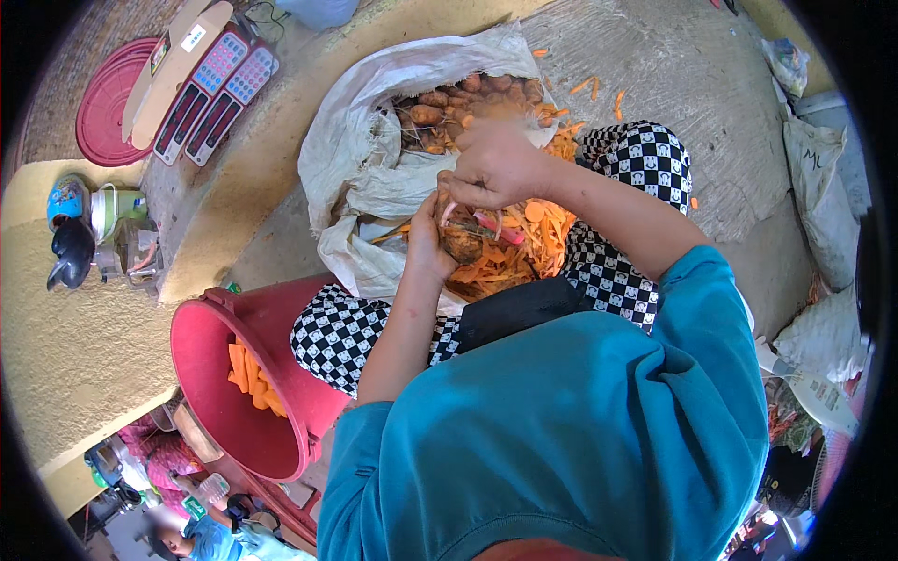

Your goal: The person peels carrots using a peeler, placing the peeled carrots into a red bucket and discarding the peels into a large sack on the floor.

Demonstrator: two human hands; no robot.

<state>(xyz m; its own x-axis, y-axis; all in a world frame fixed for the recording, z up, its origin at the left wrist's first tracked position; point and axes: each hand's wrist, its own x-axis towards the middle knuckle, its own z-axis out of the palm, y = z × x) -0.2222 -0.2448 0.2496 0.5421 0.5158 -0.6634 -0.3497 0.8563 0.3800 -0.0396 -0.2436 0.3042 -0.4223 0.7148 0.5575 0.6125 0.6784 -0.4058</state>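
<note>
My left hand (426, 241) is closed round a brown, unpeeled carrot (443, 187), just above a heap of orange peelings (545, 245). Close against it is my right hand (500, 168), its fingers curled in; motion smears its far side, and what it grips is hidden. A pink-red strip (500, 230) and a rounded brown thing (461, 246) lie under my hands; I cannot tell what they are. Beyond them, a white woven sack (341, 122) gapes over several unpeeled carrots (427, 114).
To my left a red bucket (304, 374) lies tipped, with peeled orange pieces (253, 379) inside. Farther left are a calculator-like keypad device (201, 93), a red lid (98, 103) and small cups (117, 208). White sacks (818, 178) stand right. Another person (210, 538) is at lower left.
</note>
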